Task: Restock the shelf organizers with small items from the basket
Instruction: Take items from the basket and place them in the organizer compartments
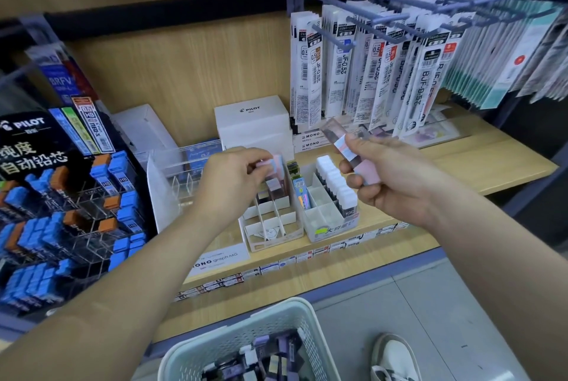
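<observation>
My left hand [236, 177] pinches a small pink and blue lead case [273, 164] at the top of a white divided organizer [270, 220] on the wooden shelf. Several similar cases stand in that organizer's back compartments. Up to the right, my right hand [387, 171] grips a few clear lead cases [353, 147] with pink and blue caps. A second white organizer [332, 220] beside the first holds a row of white-capped cases [336, 184]. At the bottom, a pale perforated basket [246, 328] contains several purple and white cases.
A black Pilot lead display [61, 196] with blue and orange cases stands at left. Behind the organizers sit a clear acrylic divider box [181, 171] and a white Pilot box [255, 125]. Refill packs [368, 73] hang on pegs at right. A white shoe [396, 359] is on the floor.
</observation>
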### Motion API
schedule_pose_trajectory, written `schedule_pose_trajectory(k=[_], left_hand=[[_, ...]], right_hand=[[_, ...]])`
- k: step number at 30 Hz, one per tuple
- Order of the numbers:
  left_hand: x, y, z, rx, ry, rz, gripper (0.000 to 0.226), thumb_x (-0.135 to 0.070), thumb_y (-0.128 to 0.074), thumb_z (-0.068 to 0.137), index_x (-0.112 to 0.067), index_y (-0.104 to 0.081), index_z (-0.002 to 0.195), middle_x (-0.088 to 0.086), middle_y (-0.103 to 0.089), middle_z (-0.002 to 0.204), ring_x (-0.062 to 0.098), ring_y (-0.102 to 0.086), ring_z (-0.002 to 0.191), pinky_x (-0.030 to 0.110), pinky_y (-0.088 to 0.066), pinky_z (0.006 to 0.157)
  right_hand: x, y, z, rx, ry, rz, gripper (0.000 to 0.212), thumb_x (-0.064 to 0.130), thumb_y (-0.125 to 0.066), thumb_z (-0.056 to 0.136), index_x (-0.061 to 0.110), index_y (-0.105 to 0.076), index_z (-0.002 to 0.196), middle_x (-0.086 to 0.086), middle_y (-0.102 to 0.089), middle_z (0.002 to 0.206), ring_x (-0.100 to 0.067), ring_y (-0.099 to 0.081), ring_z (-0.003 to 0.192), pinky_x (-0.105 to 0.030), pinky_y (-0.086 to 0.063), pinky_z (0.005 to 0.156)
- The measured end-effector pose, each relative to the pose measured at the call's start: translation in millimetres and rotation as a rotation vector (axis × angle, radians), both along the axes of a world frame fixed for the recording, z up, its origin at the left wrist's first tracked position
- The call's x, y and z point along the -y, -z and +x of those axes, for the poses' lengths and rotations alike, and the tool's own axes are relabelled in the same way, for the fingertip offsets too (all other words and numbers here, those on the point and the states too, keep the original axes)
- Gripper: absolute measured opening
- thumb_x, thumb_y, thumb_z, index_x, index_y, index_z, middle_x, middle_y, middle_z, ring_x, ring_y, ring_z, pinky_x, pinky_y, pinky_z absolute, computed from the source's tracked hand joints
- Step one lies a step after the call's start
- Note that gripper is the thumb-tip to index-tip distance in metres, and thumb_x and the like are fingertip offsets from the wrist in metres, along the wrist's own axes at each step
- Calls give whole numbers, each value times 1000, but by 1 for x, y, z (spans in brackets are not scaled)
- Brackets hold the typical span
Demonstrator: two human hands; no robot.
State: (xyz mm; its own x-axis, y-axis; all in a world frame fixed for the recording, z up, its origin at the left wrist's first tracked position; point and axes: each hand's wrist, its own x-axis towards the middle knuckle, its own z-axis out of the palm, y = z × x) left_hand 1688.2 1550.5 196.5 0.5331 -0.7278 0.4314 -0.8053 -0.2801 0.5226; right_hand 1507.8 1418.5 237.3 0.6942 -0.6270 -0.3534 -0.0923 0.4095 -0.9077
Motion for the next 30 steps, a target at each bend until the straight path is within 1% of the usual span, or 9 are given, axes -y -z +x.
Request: schedule_pose_trajectory(k=[5, 7, 10, 13, 15, 17, 21, 26, 30], left_hand=[[5, 0, -1, -38, 15, 60, 18, -16, -67, 87, -18, -75, 103, 0, -71, 97, 15, -62, 89, 24, -46, 82], [8, 8, -1, -25, 23, 108, 20, -17, -68, 86, -17, -74, 105, 1, -68, 98, 17, -61, 90, 24, -45, 82], [12, 17, -2, -9, 17, 94, 18, -14, -72, 83, -15, -74, 101, 2, -62, 92, 17, -60, 80, 30, -50, 80], [15, 19, -4, 1, -4, 71, 12, -16, -74, 81, -16, -71, 93, -2, -58, 85, 13, -56, 73, 29, -51, 74], [17, 19, -5, 14, -18, 91, 7, -21, -71, 83, -19, -69, 89, -2, -61, 83, 14, -57, 73, 28, -49, 72], [18, 17, -6, 15, -36, 124, 6, -25, -68, 85, -20, -68, 88, -4, -65, 80, 15, -61, 73, 26, -49, 70], [20, 12, -4, -85, -64, 122, 3, -22, -69, 85, -20, -71, 86, -5, -68, 77, 14, -63, 73, 21, -47, 68], [19, 16, -3, -93, -53, 144, 2, -25, -70, 84, -22, -69, 84, -1, -70, 77, 17, -64, 73, 29, -52, 71], [17, 13, -2, -76, -35, 131, 6, -25, -72, 83, -21, -68, 85, -5, -68, 78, 13, -61, 72, 26, -49, 70]], right_hand=[[-2, -1, -1, -17, 3, 3, 18, 27, -60, 95, 12, -57, 103, -7, -55, 74, -12, -43, 47, -15, -25, 36], [-4, -2, -1, -31, 21, 9, 14, 23, -60, 95, 10, -58, 101, -10, -55, 77, -13, -44, 46, -16, -26, 35], [-7, -4, 1, -44, 53, 25, 7, 13, -57, 94, 7, -57, 95, -9, -52, 71, -15, -47, 45, -17, -30, 34], [-10, -5, 1, -45, 27, 11, 5, 9, -57, 94, 5, -58, 92, -7, -52, 68, -15, -49, 48, -17, -35, 35], [-12, -3, 1, -50, -8, -9, 7, 9, -59, 95, 5, -59, 89, -7, -53, 69, -14, -50, 49, -16, -36, 36], [-13, -2, 2, -55, -37, -19, 8, 10, -60, 95, 3, -61, 92, -7, -53, 71, -14, -51, 51, -16, -37, 36], [-13, -1, 3, -59, -49, -15, 10, 11, -62, 93, 2, -63, 98, -8, -55, 74, -14, -51, 50, -17, -37, 36], [-16, -1, 3, -56, -73, -14, 10, 13, -64, 92, 4, -64, 96, -5, -60, 70, -13, -55, 50, -16, -39, 36], [-18, 3, 5, -106, -82, -87, 12, 17, -69, 88, 7, -65, 95, -4, -63, 68, -12, -60, 51, -15, -39, 38]])
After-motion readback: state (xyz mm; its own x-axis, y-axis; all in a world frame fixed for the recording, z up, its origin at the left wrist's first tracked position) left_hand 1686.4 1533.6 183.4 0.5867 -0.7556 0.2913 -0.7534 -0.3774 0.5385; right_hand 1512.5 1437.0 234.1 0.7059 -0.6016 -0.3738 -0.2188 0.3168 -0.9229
